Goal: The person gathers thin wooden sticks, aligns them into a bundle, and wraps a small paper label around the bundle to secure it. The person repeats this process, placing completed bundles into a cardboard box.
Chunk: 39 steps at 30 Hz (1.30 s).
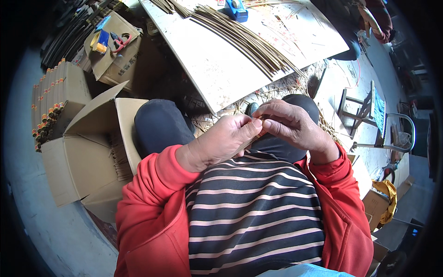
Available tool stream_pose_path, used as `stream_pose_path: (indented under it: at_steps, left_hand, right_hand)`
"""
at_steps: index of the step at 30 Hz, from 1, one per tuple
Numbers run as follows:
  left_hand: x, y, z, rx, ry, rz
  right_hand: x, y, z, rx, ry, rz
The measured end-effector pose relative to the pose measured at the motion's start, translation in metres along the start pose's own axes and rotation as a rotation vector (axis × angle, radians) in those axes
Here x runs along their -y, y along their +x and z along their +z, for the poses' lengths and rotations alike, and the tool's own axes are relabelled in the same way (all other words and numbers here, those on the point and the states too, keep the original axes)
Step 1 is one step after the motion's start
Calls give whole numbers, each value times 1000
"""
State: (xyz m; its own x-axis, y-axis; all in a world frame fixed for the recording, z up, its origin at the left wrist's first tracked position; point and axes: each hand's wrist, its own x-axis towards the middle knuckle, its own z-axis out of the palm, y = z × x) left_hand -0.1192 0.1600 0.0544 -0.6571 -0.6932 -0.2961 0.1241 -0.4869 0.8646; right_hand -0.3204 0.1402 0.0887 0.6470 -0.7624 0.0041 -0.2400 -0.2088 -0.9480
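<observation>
My left hand (221,141) and my right hand (293,127) meet in front of my lap, above my knees. The left fingers are curled round a thin brown stick-like piece (244,147), whose lower end shows beneath the palm; most of it is hidden. Thumb and forefinger of the right hand pinch at its upper end, where a small reddish bit shows between the fingertips. What exactly the right fingers grip is too small to make out. Beyond my hands, a bunch of long thin brown sticks (244,39) lies on the white table (207,74).
A blue tape dispenser (237,11) stands at the table's far side. To my left is an open carton (83,161) with sticks inside; behind it, red-handled pliers (121,42) lie on another carton (115,64). Several capped tubes (48,101) are stacked far left. Another person's arm (376,23) appears top right.
</observation>
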Motion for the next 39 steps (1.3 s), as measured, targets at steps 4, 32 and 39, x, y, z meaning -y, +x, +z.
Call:
stream_pose_path:
  at_steps: [4,32,39]
  left_hand:
    - [0,2,-2,-37,42,26]
    - [-12,-1,-7,-1,-383,-189]
    - [-8,1,-7,-34,-389,-149]
  right_hand:
    - [7,-3,14,-116,305,266]
    - [3,-1,11,-78,296,209]
    - [-2,-1,11,-95,279,158]
